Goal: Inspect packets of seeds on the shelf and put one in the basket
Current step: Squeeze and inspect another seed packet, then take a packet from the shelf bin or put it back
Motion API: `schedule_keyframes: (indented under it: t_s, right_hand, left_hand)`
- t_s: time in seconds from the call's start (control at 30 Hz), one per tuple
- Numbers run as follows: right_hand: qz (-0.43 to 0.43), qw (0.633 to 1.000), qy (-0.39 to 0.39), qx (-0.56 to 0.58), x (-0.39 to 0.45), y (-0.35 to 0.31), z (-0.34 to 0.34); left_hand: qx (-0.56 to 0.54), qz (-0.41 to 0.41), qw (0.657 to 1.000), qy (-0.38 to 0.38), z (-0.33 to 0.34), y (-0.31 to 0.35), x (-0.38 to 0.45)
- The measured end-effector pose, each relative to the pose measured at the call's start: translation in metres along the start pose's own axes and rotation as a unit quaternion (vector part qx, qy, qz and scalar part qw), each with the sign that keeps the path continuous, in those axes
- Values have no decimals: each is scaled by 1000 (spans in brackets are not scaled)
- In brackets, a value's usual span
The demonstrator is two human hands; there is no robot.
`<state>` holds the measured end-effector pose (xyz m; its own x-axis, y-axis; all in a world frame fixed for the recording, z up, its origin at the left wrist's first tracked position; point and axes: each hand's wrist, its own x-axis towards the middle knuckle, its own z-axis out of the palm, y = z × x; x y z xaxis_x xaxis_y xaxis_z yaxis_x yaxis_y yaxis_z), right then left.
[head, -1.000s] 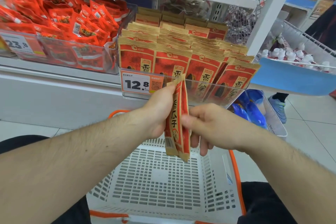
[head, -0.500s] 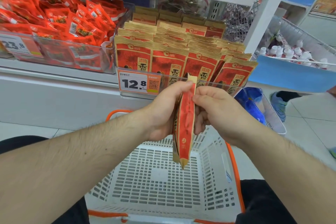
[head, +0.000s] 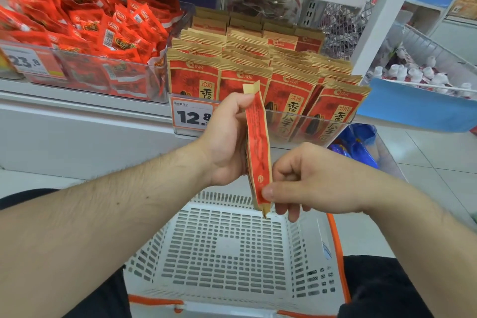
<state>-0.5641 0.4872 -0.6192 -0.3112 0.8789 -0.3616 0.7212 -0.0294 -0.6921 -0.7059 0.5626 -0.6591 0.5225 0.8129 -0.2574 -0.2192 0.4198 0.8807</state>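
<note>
Seed packet (head: pixel 258 142), held edge-on and upright above the white basket (head: pixel 227 248). Left hand (head: pixel 227 139) grips its upper part; right hand (head: pixel 307 181) pinches its lower end between thumb and fingers (head: pixel 281 175). Behind: shelf (head: pixel 85 100) stocked with matching packets (head: pixel 291 100).

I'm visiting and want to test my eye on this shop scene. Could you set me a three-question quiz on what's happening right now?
1. True or false: the seed packet already lies in the white basket.
2. Which hand pinches the packet's lower end? A) left hand B) right hand
3. Fill in: the price tag under the shelf packets begins with ___.

Key: 1 false, it is held above the basket; 2 B; 3 12.
</note>
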Motion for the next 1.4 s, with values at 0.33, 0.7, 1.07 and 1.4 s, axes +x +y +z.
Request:
schedule_keyframes:
  t_s: [0.33, 0.7, 1.07, 1.4]
  right_hand:
    - [-2, 998, -9, 64, 4, 8, -5]
    - [-35, 937, 158, 310, 23, 15, 9]
    - [-100, 913, 262, 295, 13, 14, -52]
    - [-192, 845, 458, 199, 8, 29, -174]
  left_hand:
    - [-105, 21, 994, -32, -6, 0, 2]
    - [-84, 94, 992, -33, 0, 8, 1]
    - [209, 230, 950, -38, 27, 56, 16]
    - [500, 295, 813, 50, 70, 131, 81]
